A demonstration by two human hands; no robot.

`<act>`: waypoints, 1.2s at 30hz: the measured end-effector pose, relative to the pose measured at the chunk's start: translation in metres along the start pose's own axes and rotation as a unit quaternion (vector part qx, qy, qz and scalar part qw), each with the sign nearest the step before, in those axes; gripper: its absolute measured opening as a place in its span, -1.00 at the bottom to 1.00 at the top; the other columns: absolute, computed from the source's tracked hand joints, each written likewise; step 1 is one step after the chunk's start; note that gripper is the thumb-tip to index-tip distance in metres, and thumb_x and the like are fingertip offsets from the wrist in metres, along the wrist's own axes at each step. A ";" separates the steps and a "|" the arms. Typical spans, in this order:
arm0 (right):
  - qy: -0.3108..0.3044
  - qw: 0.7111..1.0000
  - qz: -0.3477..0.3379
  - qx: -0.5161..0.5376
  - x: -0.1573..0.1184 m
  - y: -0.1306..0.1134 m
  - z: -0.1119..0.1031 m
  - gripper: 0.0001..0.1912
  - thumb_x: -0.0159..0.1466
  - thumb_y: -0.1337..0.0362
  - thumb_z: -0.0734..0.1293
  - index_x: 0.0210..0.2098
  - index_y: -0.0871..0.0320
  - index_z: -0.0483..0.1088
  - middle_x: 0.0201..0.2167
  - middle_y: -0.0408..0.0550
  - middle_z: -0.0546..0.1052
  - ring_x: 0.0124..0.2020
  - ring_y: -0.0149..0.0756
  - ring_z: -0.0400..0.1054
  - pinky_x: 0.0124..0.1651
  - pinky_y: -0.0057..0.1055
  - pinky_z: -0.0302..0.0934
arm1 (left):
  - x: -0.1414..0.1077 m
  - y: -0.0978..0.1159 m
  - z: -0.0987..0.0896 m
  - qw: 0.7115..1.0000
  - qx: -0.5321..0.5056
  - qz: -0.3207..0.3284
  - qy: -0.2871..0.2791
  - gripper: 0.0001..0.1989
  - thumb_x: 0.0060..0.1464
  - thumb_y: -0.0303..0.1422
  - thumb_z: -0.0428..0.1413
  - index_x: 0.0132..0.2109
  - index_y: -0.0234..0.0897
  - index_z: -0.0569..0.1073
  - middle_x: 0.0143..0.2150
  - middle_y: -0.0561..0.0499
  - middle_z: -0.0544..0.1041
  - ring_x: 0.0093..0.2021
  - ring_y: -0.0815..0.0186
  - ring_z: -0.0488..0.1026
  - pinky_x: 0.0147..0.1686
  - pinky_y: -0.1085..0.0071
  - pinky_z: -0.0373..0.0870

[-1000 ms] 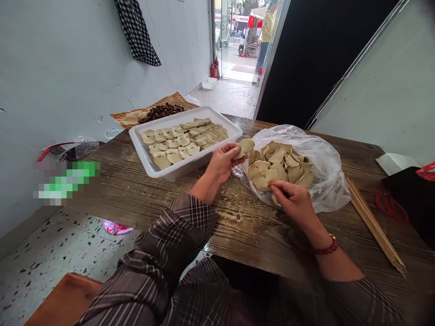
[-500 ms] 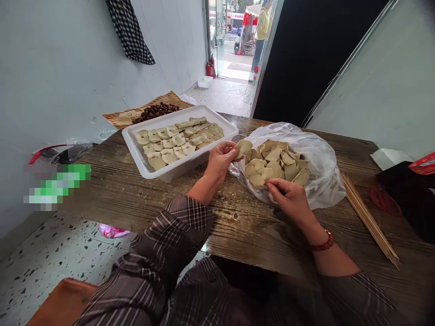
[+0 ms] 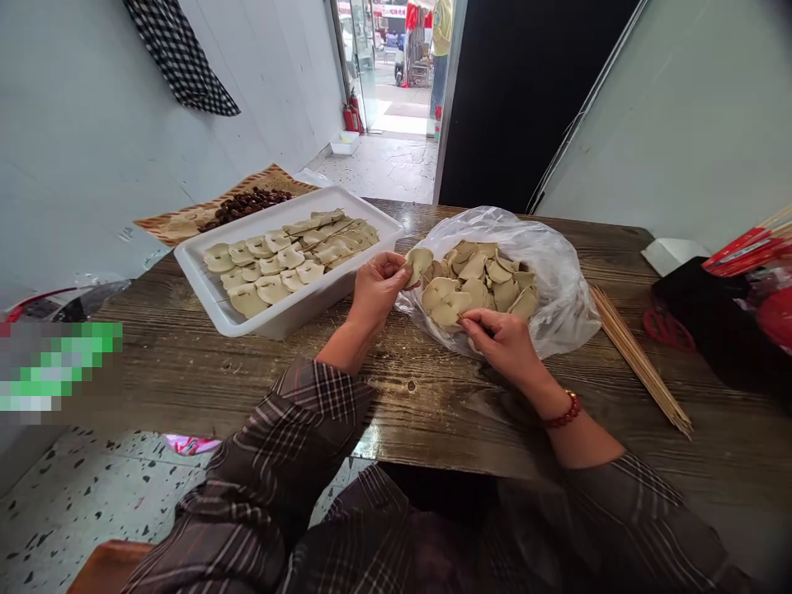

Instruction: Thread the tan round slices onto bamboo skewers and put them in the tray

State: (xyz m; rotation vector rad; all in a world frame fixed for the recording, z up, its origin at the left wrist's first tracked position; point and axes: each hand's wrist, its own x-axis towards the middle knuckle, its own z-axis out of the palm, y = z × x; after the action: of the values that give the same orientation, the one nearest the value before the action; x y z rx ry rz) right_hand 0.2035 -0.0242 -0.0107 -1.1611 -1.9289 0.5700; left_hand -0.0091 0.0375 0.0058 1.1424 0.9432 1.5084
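Note:
My left hand (image 3: 376, 290) pinches a round, flat beige slice (image 3: 421, 262) between thumb and fingers, over the left side of the plastic bag. My right hand (image 3: 504, 338) is closed on the end of a thin wooden skewer (image 3: 459, 318). Threaded slices (image 3: 444, 302) sit on this skewer just beyond my right fingertips. Most of the skewer is hidden by the slices. Behind both hands, the clear plastic bag (image 3: 569, 289) lies open around a heap of loose beige slices (image 3: 486, 266). A white tray (image 3: 226, 318) on the left holds rows of skewered slices (image 3: 271, 264).
Bare skewers (image 3: 640, 363) lie bundled right of the bag. Beyond them are red-handled scissors (image 3: 668, 330) and a black holder (image 3: 699, 305) with red packets. Dark red-brown pieces (image 3: 251, 205) lie on patterned paper (image 3: 161, 224) behind the tray. The wooden table (image 3: 396, 412) ends near my lap.
The view has shifted, so the scene appears farther left. Both hands keep their grips on the slice and the skewer, with little change relative to the bag.

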 end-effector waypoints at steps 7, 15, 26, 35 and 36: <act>-0.004 0.997 0.051 0.055 0.001 -0.002 0.000 -0.72 0.30 0.15 0.26 -0.37 0.19 0.50 -0.61 -0.12 0.45 -0.55 -0.37 0.30 -0.49 -0.45 0.07 | -0.002 0.002 0.000 0.997 -0.028 -0.060 -0.042 -0.68 -0.15 -0.24 0.36 -0.31 -0.31 0.44 -0.42 0.09 0.50 -0.43 0.44 0.46 -0.37 0.47 0.48; -0.014 0.991 0.081 0.104 0.002 -0.005 0.001 -0.71 0.29 0.11 0.27 -0.37 0.19 0.49 -0.67 -0.17 0.35 -0.62 -0.43 0.16 -0.54 -0.46 0.01 | -0.007 0.004 0.005 0.980 -0.111 -0.136 -0.090 -0.59 -0.17 -0.19 0.39 -0.19 -0.32 0.55 -0.23 -0.05 0.62 -0.26 0.34 0.53 -0.27 0.47 0.47; -0.036 0.972 0.126 0.196 0.002 -0.002 0.002 -0.63 0.26 0.03 0.29 -0.32 0.24 0.51 -0.68 -0.20 0.32 -0.63 -0.45 0.14 -0.55 -0.47 -0.01 | -0.010 0.002 0.007 0.983 -0.105 -0.135 -0.068 -0.59 -0.20 -0.26 0.40 -0.18 -0.36 0.57 -0.25 -0.09 0.64 -0.27 0.28 0.57 -0.27 0.44 0.47; -0.031 0.989 0.087 0.117 0.003 -0.001 0.003 -0.68 0.30 0.09 0.26 -0.36 0.20 0.50 -0.68 -0.19 0.36 -0.63 -0.42 0.19 -0.52 -0.46 0.05 | -0.014 -0.004 0.013 0.990 -0.067 -0.111 -0.064 -0.63 -0.23 -0.22 0.40 -0.27 -0.34 0.58 -0.29 -0.04 0.64 -0.30 0.32 0.55 -0.27 0.45 0.46; -0.022 0.993 0.072 0.093 0.003 -0.001 0.003 -0.69 0.30 0.11 0.25 -0.37 0.19 0.50 -0.66 -0.17 0.39 -0.61 -0.40 0.22 -0.50 -0.45 0.07 | -0.015 -0.004 0.013 0.989 -0.063 -0.112 -0.067 -0.63 -0.23 -0.22 0.40 -0.27 -0.34 0.58 -0.29 -0.04 0.64 -0.28 0.30 0.55 -0.25 0.44 0.47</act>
State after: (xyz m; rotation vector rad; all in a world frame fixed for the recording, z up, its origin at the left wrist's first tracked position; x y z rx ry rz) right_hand 0.1996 -0.0221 -0.0111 -1.1826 -1.7951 0.8412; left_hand 0.0061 0.0244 0.0022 0.9983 0.8432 1.2753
